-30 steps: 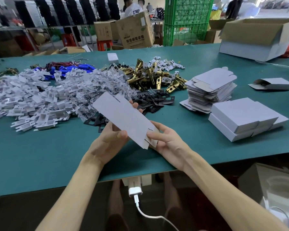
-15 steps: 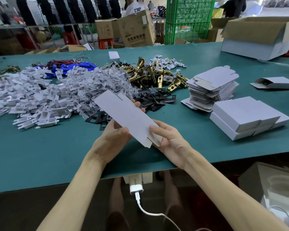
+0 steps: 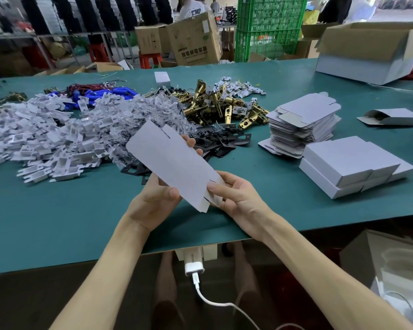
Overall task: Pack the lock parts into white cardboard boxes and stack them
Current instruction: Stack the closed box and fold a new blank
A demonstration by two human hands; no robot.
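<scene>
Head view. Item: flat white cardboard box blank (image 3: 174,165), unfolded, tilting above the near edge of the green table (image 3: 57,222). I am watching the left hand (image 3: 153,201) gripping its long side and the right hand (image 3: 236,201) pinching its near end flap. Risk: uneven squeezing while opening it could crease a panel or tear the flap.

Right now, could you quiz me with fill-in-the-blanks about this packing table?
The left hand and right hand hold a flat box coloured ____.
The plates in front of the brass parts are ____.
The closed boxes lie to the person's ____.
Missing words: white; black; right.
</scene>
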